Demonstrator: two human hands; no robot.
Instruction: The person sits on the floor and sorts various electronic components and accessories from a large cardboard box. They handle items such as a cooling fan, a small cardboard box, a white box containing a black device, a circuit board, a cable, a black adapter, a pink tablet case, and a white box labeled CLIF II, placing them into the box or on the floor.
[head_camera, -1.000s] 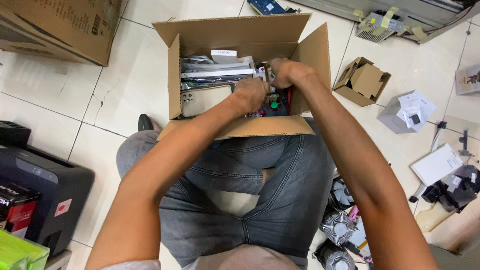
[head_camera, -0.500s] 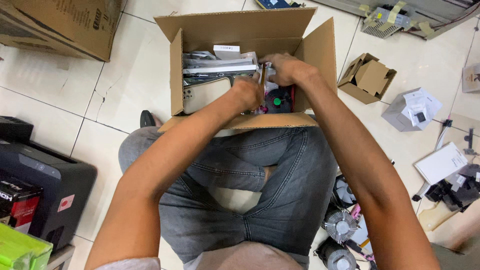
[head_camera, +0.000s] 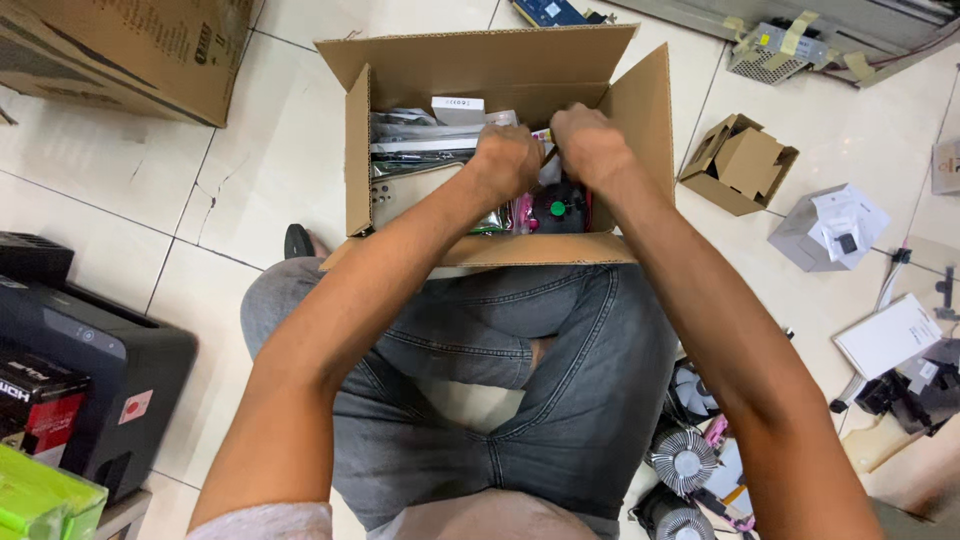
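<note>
An open cardboard box stands on the floor against my crossed legs in jeans. Both my hands are inside it, close together over the right half. My left hand is curled into a fist, knuckles up. My right hand is also closed, just beside it. Between them shows a small pale packet that both seem to pinch; most of it is hidden. Below the hands lies a black fan with a green hub, with pink wrapping beside it. Silvery bags and flat packets fill the box's left half.
A big cardboard carton lies at the far left. A black device sits near left. A small open carton, a grey packet, a white booklet and metal cooler fans lie on the tiles at right.
My left hand has moved up and back in the box, closer to my right hand. The right hand has shifted slightly to the right.
</note>
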